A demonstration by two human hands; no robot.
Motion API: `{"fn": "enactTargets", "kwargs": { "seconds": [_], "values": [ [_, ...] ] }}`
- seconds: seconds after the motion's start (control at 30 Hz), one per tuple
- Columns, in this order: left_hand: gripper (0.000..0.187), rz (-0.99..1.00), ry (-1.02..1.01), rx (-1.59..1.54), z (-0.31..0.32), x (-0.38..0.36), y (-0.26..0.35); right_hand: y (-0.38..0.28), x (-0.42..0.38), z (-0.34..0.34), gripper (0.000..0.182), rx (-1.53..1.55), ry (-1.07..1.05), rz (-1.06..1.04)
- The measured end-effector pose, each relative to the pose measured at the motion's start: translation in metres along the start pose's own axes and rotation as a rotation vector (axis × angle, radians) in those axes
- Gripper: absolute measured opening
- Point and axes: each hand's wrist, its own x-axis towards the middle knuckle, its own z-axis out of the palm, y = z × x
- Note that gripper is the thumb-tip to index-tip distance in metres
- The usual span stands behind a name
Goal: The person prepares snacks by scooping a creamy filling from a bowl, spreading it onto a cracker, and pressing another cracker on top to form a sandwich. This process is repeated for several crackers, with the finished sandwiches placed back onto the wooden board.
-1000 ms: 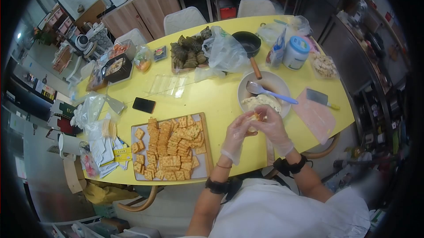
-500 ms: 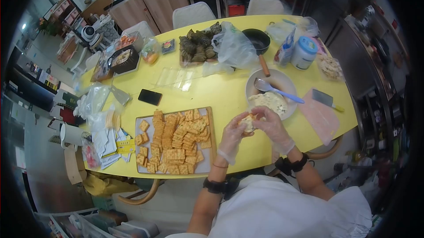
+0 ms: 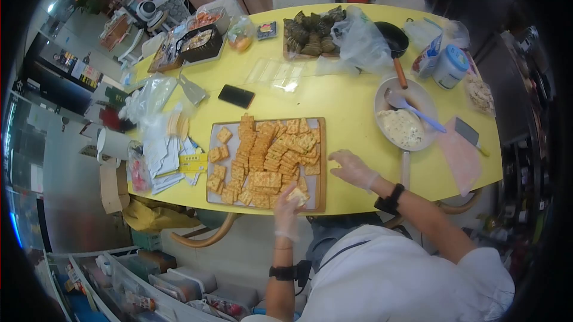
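In a clear plastic glove, my left hand (image 3: 286, 210) is closed around a cracker with white filling (image 3: 298, 198), at the front right corner of the cracker tray (image 3: 322, 161). On that tray lie rows and piles of square golden crackers (image 3: 256, 155). My right hand (image 3: 354, 170), also gloved, hovers over the table between tray and pan, fingers apart and holding nothing. The pale frying pan (image 3: 431, 95) contains a white speckled sticky mass (image 3: 401, 127). A spoon with a lilac handle (image 3: 422, 115) rests in it.
Right of the pan lie a cleaver (image 3: 467, 131) and a pink sheet (image 3: 456, 164). A white tub (image 3: 450, 68) stands behind. A phone (image 3: 236, 96), leaf-wrapped bundles (image 3: 310, 32), a dark pot (image 3: 392, 38) and plastic bags (image 3: 364, 38) occupy the far side. Papers (image 3: 164, 161) lie left.
My hands have parted. The left has carried the filled cracker leftward from beside the pan to the tray; the right has let go and moved left of the pan. The view has shifted.
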Motion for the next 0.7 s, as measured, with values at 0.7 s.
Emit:
{"fn": "enactTargets", "kwargs": {
  "seconds": [0.7],
  "values": [
    [0.047, 0.167, -0.026, -0.422, 0.019, 0.025, 0.027, -0.085, 0.039, -0.003, 0.062, 0.385, 0.062, 0.141]
  ]
}}
